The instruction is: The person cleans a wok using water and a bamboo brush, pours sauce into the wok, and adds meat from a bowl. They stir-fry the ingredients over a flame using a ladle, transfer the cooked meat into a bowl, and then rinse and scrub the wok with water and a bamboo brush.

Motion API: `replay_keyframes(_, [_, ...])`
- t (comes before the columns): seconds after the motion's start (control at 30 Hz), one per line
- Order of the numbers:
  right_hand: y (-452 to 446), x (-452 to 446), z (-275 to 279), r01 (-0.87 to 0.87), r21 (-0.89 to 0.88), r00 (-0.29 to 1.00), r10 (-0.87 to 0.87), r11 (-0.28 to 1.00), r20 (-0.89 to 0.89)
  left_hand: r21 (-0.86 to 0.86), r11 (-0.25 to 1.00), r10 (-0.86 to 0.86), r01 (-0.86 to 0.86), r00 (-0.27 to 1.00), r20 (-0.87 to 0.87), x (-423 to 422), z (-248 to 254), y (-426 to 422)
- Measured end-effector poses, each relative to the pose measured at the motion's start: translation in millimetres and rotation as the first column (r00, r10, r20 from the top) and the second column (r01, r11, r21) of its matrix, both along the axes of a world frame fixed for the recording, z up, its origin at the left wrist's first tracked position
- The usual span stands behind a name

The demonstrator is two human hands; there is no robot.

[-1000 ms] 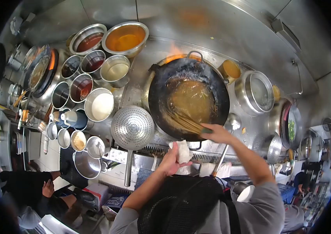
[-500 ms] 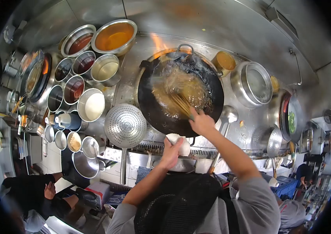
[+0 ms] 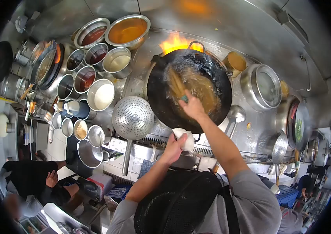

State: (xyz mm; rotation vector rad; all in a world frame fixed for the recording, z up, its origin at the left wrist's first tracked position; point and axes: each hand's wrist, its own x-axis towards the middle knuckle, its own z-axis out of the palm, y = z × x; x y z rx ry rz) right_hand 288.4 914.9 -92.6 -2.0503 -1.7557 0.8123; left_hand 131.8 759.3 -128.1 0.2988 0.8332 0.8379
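The left hand (image 3: 176, 145) has its fingers closed around a folded white cloth (image 3: 187, 139) at the wok's 6 o'clock; whether the cloth pinches the rim, I cannot tell; the perforated strainer (image 3: 133, 117) lies apart at 8 o'clock, the ladle (image 3: 235, 114) near at 4; the right hand (image 3: 192, 106) reaches in over the near wall, fingers wrapped around the green-bound handle of a bamboo brush (image 3: 177, 82); the brush stands inside the black wok (image 3: 159, 103), bristles tilted toward 11 o'clock, in murky liquid (image 3: 204, 91); half a second ago they were nearer the middle, and before that at about 6 o'clock, so the sweep has now reached the far-left wall; beyond the rim, near 12, the flame (image 3: 177, 43) flares broader than it did.
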Motion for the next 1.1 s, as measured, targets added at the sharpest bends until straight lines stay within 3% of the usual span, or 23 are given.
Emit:
replay_keyframes(0.1, [-32.3,-3.5,-4.6,-0.049,0.088,0.988,0.061,0.995,-0.139,-0.084,0.996,-0.007,0.005,1.000,-0.023,2.2,8.9,-4.2])
replay_keyframes(0.13, [-44.6,3.2,20.3,-0.123,-0.034,0.976,0.115,0.992,-0.186,-0.147,0.988,-0.049,0.041,0.997,-0.052,0.3,17.6,-6.3])
replay_keyframes(0.2, [-68.5,35.2,25.0,-0.316,-0.078,0.919,0.284,0.946,-0.273,-0.133,0.986,-0.100,0.097,0.995,-0.018,-2.8,31.7,-12.8])
replay_keyframes(0.23, [-80.8,55.6,45.8,-0.389,-0.106,0.906,0.360,0.915,-0.221,-0.117,0.982,-0.150,0.150,0.989,0.009,-6.0,35.0,-15.6])
replay_keyframes(0.27, [-82.6,81.0,67.8,-0.415,-0.330,0.907,0.356,0.848,-0.226,-0.110,0.977,-0.182,0.181,0.983,0.001,-6.3,35.5,-18.2])
replay_keyframes(0.33, [-69.4,155.2,70.5,-0.523,-0.378,0.847,0.516,0.764,-0.130,-0.113,0.979,-0.172,0.170,0.985,-0.007,-2.8,33.5,-20.0])
replay_keyframes(0.37, [-51.0,161.3,102.4,-0.404,-0.503,0.891,0.454,0.764,-0.026,-0.105,0.982,-0.157,0.155,0.988,-0.010,-1.2,31.9,-18.5])
replay_keyframes(0.43, [-21.6,165.0,109.3,-0.266,-0.611,0.914,0.397,0.746,0.085,-0.092,0.984,-0.154,0.155,0.988,0.026,-0.3,25.3,-15.1])
replay_keyframes(0.5, [-0.6,161.7,42.4,-0.366,-0.115,0.863,0.383,0.924,0.331,-0.115,0.988,-0.101,0.105,0.994,0.037,6.1,22.0,-11.0])
replay_keyframes(0.57, [-14.2,83.4,39.3,-0.186,-0.196,0.877,0.253,0.963,0.409,-0.128,0.987,-0.090,0.096,0.995,0.053,7.7,17.9,-9.8])
replay_keyframes(0.63, [-45.7,46.5,29.6,-0.207,-0.176,0.892,0.259,0.962,0.370,-0.126,0.988,-0.080,0.085,0.996,0.046,5.9,24.7,-10.5])
replay_keyframes(0.77, [-96.0,83.8,78.0,-0.186,-0.386,0.795,0.369,0.903,0.482,-0.138,0.985,-0.097,0.100,0.995,0.028,-3.7,33.6,-10.3])
replay_keyframes(0.8, [-89.2,122.6,62.7,-0.187,-0.419,0.751,0.404,0.889,0.522,-0.146,0.985,-0.094,0.097,0.995,0.027,-5.5,34.2,-9.8])
replay_keyframes(0.87, [-55.1,156.5,69.7,-0.061,-0.329,0.705,0.274,0.942,0.654,-0.148,0.983,-0.106,0.112,0.993,0.046,-6.0,33.7,-5.3])
replay_keyframes(0.97, [19.3,142.8,48.9,-0.088,-0.175,0.825,0.170,0.981,0.539,-0.119,0.988,-0.097,0.100,0.995,0.031,-3.3,27.8,-3.1])
replay_keyframes(1.1, [48.1,45.0,22.0,-0.048,-0.110,0.985,0.065,0.993,0.161,-0.079,0.996,-0.034,0.035,0.999,0.010,-0.3,28.3,-5.4])
